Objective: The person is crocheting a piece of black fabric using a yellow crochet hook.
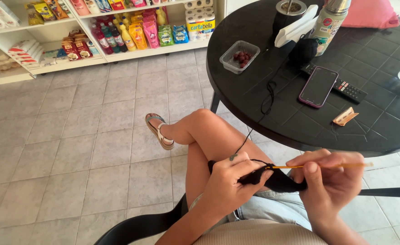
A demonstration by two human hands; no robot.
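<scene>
1. While I sit with my legs crossed, my left hand is closed around a black crochet piece, pinching it between thumb and fingers just above my lap.
2. My right hand is closed on an orange hook, which lies level with its tip in the black piece.
3. Black yarn runs up from the piece, over the edge of the desk, to a black ball near the far side.
4. That desk is round and black, with a moulded tile pattern, and stands just beside my knee.
5. On it lie a phone with a pink edge and, touching it, a dark remote.
6. A clear tub of dark red fruit sits near the left rim, well apart from the phone.
7. At the far edge stand a round cup, a white napkin holder and a flask covered in stickers.
8. A small tan wrapper lies near the closer rim.
9. Pale square tiles cover the floor, and my sandal hangs over them.
10. White shelves along the far wall hold bottles, pouches, packets and paper rolls.
</scene>
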